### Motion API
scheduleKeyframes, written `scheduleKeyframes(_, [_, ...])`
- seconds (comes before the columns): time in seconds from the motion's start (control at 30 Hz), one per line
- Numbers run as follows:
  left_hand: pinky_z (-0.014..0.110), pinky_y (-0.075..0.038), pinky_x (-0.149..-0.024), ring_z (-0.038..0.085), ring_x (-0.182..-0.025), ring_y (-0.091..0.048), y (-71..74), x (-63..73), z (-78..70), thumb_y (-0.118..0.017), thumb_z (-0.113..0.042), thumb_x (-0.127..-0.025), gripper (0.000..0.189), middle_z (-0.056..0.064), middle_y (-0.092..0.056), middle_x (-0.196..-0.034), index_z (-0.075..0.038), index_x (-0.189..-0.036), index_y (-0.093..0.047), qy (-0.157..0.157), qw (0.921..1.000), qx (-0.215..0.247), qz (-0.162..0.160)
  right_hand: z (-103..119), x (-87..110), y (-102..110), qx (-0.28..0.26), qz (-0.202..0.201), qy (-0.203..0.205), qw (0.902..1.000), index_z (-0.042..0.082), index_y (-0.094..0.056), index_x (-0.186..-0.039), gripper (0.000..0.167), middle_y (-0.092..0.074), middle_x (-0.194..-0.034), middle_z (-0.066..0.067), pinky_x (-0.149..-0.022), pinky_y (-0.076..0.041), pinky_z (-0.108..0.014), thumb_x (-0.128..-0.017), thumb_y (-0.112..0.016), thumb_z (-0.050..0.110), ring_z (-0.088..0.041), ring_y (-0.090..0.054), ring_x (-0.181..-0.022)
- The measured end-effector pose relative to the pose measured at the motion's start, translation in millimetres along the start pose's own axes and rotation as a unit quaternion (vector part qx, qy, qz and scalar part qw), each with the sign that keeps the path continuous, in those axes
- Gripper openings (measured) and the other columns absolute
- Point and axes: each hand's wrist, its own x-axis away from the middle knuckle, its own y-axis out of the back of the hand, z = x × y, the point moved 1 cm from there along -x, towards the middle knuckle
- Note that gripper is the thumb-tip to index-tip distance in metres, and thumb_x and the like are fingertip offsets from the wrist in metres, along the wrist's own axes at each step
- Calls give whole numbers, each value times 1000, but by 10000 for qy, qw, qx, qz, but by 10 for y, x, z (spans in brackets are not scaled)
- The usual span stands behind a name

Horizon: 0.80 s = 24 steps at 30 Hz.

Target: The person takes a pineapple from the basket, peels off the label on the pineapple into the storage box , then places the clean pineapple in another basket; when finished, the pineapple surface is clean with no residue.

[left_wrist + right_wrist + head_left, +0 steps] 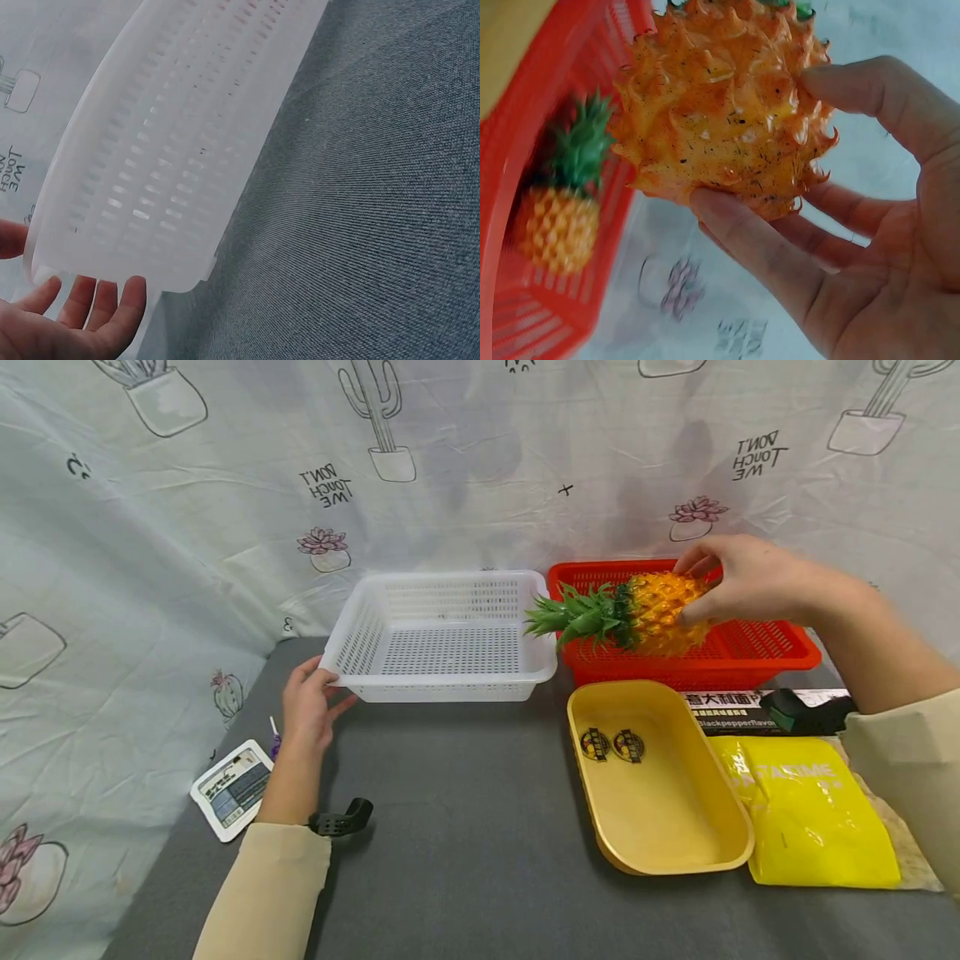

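My right hand [757,578] grips an artificial pineapple [667,614] by its spiky orange body, its green leaves pointing left. It hangs above the red basket [697,675]. A second pineapple [559,229] lies in that basket in the right wrist view, hidden in the head view. Seen close, the held pineapple [727,112] sits between the thumb and fingers of the right hand [885,247]. At the near left corner of the white perforated basket [442,692], my left hand [307,710] holds the rim. The left wrist view has the left hand [82,322] around the white basket's end [127,262].
A yellow tray [675,810] with two dark round stickers stands in front of the red basket. Right of it lie a yellow packet [825,810] and a black box [727,714]. A white label-bearing pack [232,789] is by the left forearm. A patterned curtain [487,510] hangs behind.
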Motion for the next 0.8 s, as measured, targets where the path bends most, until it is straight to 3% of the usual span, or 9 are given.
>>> scheduleKeyframes(0.23, [34, -58, -86, 10, -97, -63, 16, -10, 7, -47, -6, -100, 43, 3, -61, -132, -14, -142, -50, -15, 10000, -74, 42, -354, -151, 155, 48, 201, -33, 9998, -3, -41, -147, 74, -43, -150, -31, -96, -50, -55, -89, -81, 19, -47, -50, -125])
scheduleKeyframes(0.4, [36, -56, -89, 11, -100, -62, 41, -10, -1, -46, -5, -101, 45, 5, -58, -140, -15, -144, -50, 38, 9999, -129, 37, -550, -270, 164, -92, 442, -295, 9985, -8, -37, -147, 74, -38, -149, -34, -77, -57, -30, -91, -79, 16, -36, -63, -106])
scheduleKeyframes(0.47, [35, -56, -89, 11, -101, -62, 54, -6, -1, -46, -6, -101, 45, 5, -58, -140, -15, -145, -50, 43, 9999, -140, 42, -621, -315, 138, -230, 553, -378, 9975, -10, -36, -147, 74, -37, -150, -35, -75, -60, -29, -91, -78, 14, -35, -62, -106])
scheduleKeyframes(0.8, [32, -57, -89, 11, -104, -62, 74, -33, 17, -46, -6, -101, 50, 0, -59, -130, -13, -151, -46, -73, 9993, -156, 336, -894, -450, -55, -796, 961, -631, 9902, -14, -29, -149, 74, -30, -151, -39, -82, -63, -49, -95, -74, 10, -37, -64, -108])
